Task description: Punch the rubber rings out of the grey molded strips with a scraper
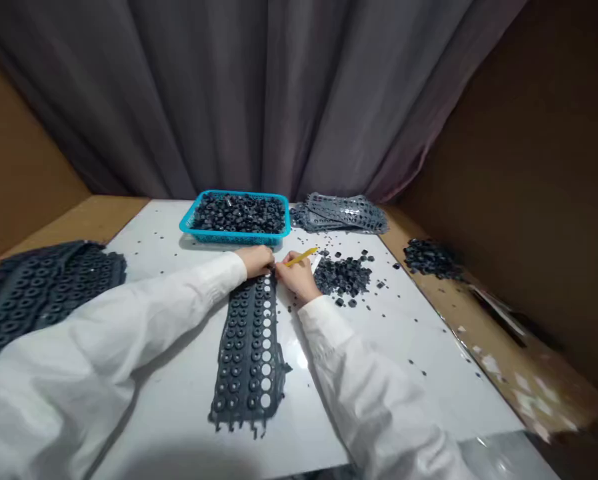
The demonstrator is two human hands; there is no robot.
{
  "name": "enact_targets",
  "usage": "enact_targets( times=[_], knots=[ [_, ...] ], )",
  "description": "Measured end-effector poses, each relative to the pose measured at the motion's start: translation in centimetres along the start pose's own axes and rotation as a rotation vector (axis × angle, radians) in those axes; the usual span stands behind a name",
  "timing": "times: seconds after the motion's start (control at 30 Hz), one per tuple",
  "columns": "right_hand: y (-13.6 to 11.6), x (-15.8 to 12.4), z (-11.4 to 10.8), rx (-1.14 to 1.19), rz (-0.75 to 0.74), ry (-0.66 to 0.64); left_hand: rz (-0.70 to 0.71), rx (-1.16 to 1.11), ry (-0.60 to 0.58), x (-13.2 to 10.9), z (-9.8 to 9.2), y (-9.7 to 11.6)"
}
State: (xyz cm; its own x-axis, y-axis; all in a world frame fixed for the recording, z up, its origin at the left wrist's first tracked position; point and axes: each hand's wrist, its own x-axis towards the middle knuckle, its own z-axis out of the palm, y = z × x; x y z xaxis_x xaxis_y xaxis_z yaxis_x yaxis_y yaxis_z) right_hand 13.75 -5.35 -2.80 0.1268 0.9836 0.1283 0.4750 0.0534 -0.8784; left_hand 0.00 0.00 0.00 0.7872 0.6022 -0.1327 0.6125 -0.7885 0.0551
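Observation:
A dark molded sheet (246,340) lies lengthwise before me. Rows of ring-shaped pieces fill most of it, and one column near its right side is open holes with white showing through. At the sheet's far end, my left hand (257,260) is closed on its edge, fingertips pinched together. My right hand (301,277) touches the same far corner and grips a slim yellow tool (306,255), which slants up to the right; its working tip is hidden by the fingers. Beside that hand is a heap of small black pieces (346,275).
A blue basket (236,236) full of black pieces stands behind my hands. Flat dark sheets (346,213) are stacked at back right, and more ringed sheets (43,287) lie at left. Another black pile (431,259) sits on the brown surface. Grey curtain (239,100) hangs behind.

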Motion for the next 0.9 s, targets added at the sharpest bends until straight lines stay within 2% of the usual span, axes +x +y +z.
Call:
enact_targets(
  times=[0.33,0.53,0.67,0.9],
  knots=[
    [-0.2,0.9,-0.1,-0.104,-0.031,-0.036,-0.001,-0.102,0.161,-1.3,1.2,-0.6],
    [-0.4,0.8,-0.2,-0.076,-0.054,-0.045,0.031,-0.208,0.266,-1.7,2.1,-1.2],
    [-0.5,0.7,-0.5,0.074,0.003,-0.065,0.089,-0.237,0.232,-1.4,2.0,-1.5],
    [-0.6,0.5,-0.5,0.185,0.059,-0.058,0.061,-0.186,0.188,-1.1,1.8,-1.3]
  ],
)
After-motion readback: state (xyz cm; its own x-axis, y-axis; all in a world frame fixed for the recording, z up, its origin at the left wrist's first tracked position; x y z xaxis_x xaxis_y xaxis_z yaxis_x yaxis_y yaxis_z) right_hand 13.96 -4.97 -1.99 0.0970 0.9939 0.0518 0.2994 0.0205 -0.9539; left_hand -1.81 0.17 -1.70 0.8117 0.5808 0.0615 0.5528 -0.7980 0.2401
